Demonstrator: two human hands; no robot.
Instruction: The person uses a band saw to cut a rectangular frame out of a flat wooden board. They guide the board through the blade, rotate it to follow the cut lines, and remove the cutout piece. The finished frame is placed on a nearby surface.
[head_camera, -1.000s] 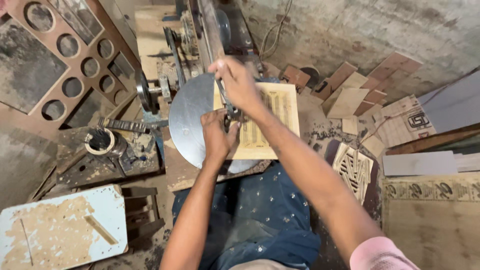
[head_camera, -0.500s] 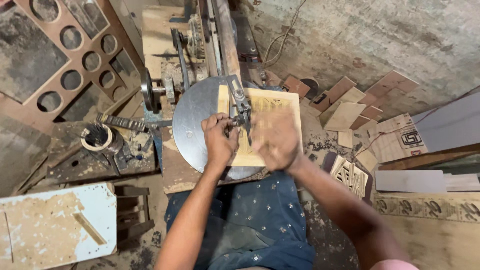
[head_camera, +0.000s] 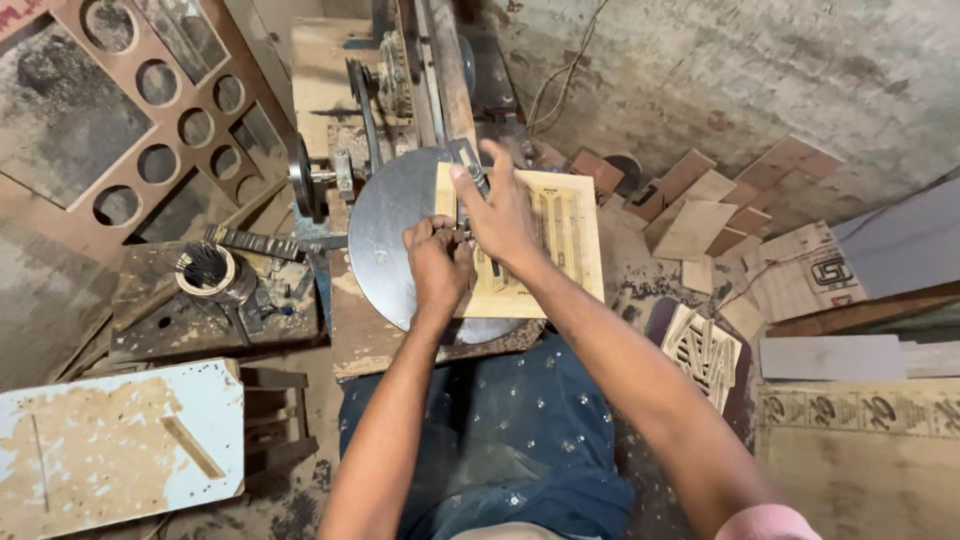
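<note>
We're setting the saw's blade clamp (head_camera: 470, 180) over the plywood panel (head_camera: 565, 235). Left hand (head_camera: 438, 265) pinches something small there, right hand (head_camera: 500, 215) grips the clamp. Next up needs steady fingers.

Brown panel with round holes (head_camera: 150, 110) leans upper left. White board (head_camera: 120, 450) lies lower left; wire coil (head_camera: 205, 270) above it. Wood offcuts (head_camera: 700, 215) scattered right, near carved fretwork piece (head_camera: 705, 350).

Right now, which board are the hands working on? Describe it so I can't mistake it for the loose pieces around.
Find the round grey metal table of the saw at the centre. On its right half lies a pale rectangular wooden panel with long slots cut through it, under the left hand and right hand. Unlike the plain brown offcuts on the floor, it sits on the machine and bears a drawn pattern.
</note>
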